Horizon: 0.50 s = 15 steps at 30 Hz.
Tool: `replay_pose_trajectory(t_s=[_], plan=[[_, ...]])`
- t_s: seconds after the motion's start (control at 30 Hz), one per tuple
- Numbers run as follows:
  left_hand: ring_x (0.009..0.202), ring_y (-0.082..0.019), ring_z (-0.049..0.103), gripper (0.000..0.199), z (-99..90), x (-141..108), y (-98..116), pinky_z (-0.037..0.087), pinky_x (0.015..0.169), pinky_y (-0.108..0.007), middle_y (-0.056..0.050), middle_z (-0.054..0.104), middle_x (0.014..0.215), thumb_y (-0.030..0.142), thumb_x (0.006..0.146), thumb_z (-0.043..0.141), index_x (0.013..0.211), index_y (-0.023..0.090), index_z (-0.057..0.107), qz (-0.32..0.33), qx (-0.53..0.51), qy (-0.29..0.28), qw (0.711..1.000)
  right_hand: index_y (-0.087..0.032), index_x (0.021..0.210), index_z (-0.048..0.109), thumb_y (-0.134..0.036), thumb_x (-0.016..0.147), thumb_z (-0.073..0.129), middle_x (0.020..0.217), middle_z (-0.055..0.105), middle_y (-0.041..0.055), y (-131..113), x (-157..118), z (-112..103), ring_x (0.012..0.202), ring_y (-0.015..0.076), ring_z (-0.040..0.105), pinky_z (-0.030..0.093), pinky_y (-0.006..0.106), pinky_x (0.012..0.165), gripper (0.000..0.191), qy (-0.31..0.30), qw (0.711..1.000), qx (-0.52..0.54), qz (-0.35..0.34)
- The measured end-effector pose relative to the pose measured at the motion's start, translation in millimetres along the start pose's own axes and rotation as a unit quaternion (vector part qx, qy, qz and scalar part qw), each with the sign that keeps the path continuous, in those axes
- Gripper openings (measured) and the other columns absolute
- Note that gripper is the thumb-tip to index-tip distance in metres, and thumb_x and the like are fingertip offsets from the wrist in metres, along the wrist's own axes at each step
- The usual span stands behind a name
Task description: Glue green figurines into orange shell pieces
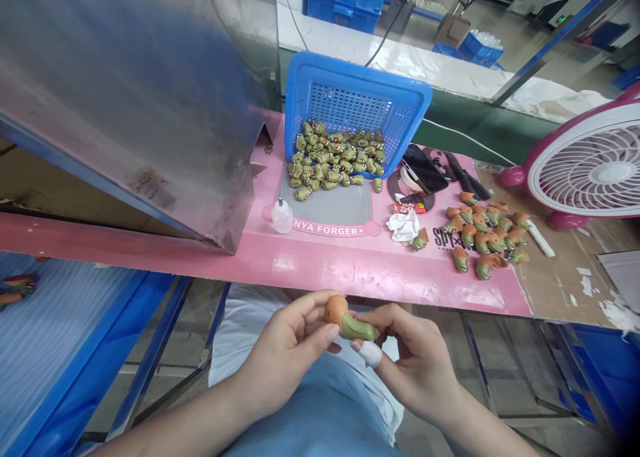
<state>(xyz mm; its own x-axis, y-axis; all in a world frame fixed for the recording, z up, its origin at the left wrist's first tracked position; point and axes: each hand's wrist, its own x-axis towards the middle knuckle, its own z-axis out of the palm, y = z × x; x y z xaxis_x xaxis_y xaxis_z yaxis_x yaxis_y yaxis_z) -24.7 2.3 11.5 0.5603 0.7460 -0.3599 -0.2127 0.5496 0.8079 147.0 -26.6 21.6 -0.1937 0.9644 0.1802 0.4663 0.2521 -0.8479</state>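
Between my two hands, in front of the bench edge, is a small figurine part [356, 327], orange at one end and olive green at the other. My left hand [295, 340] pinches the orange end between thumb and fingers. The green end is gripped by my right hand [413, 350], whose thumb has a white wrap. Green figurine pieces [330, 154] fill the lower side of a tilted blue basket [357, 67] and spill onto the mat. On the right lies a group of orange-and-green figurine parts [483, 234].
A small dropper bottle [283, 216] stands on the pink mat [320, 264]. Right of the basket are a phone [425, 169], crumpled tissue [404, 226] and a black-handled tool [470, 177]. A fan [595, 167] stands far right; a metal housing [165, 97] rises at left.
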Motion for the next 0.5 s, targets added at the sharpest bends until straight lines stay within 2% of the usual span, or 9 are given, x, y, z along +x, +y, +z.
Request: replay_pose_trajectory(t_s=[0.1,0.33,0.4,0.47,0.5], plan=[[0.076,-0.012,0.057,0.030,-4.8,-2.1,0.5,0.046,0.069,-0.024,-0.002,0.062,0.085,0.022,0.082,0.055,0.112,0.018,0.052,0.005,0.004,-0.005,1.000,-0.018,0.089,0.056,-0.018,0.076,0.060,0.070,0.062,-0.0004,-1.6,1.4,0.1,0.052,0.0072,0.054,0.047,0.016,0.049,0.014,-0.005,1.000,0.001,-0.003],[0.085,-0.017,0.060,0.032,-14.2,-2.7,-2.2,0.048,0.070,-0.026,-0.006,0.065,0.096,0.024,0.082,0.056,0.112,0.018,0.052,-0.004,0.012,-0.013,1.000,-0.017,0.090,0.056,-0.019,0.075,0.060,0.071,0.062,0.0000,-3.9,3.3,9.7,0.051,0.0075,0.053,0.046,0.016,0.048,0.015,-0.009,1.000,0.025,0.000],[0.092,-0.018,0.060,0.034,-17.0,-1.4,-7.3,0.048,0.073,-0.027,-0.009,0.063,0.106,0.026,0.082,0.056,0.115,0.018,0.049,0.000,0.020,0.008,1.000,-0.018,0.088,0.057,-0.022,0.077,0.058,0.068,0.062,0.0000,11.0,3.2,10.2,0.051,0.0086,0.053,0.046,0.017,0.048,0.012,-0.010,1.000,0.001,0.007],[0.102,-0.021,0.057,0.042,-23.0,-1.2,-16.4,0.047,0.079,-0.031,-0.013,0.055,0.120,0.030,0.082,0.055,0.122,0.020,0.043,0.031,0.038,0.046,0.998,-0.018,0.086,0.057,-0.029,0.079,0.056,0.066,0.062,0.0010,39.5,4.6,5.0,0.054,0.0114,0.056,0.048,0.020,0.050,0.013,0.014,0.999,-0.036,0.036],[0.104,-0.021,0.056,0.046,-27.6,-1.8,-21.8,0.047,0.081,-0.032,-0.015,0.052,0.123,0.033,0.082,0.055,0.124,0.020,0.040,0.059,0.056,0.067,0.994,-0.018,0.087,0.057,-0.034,0.080,0.055,0.071,0.064,0.0035,57.4,7.7,0.7,0.060,0.0145,0.060,0.051,0.023,0.053,0.018,0.043,0.997,-0.035,0.062]])
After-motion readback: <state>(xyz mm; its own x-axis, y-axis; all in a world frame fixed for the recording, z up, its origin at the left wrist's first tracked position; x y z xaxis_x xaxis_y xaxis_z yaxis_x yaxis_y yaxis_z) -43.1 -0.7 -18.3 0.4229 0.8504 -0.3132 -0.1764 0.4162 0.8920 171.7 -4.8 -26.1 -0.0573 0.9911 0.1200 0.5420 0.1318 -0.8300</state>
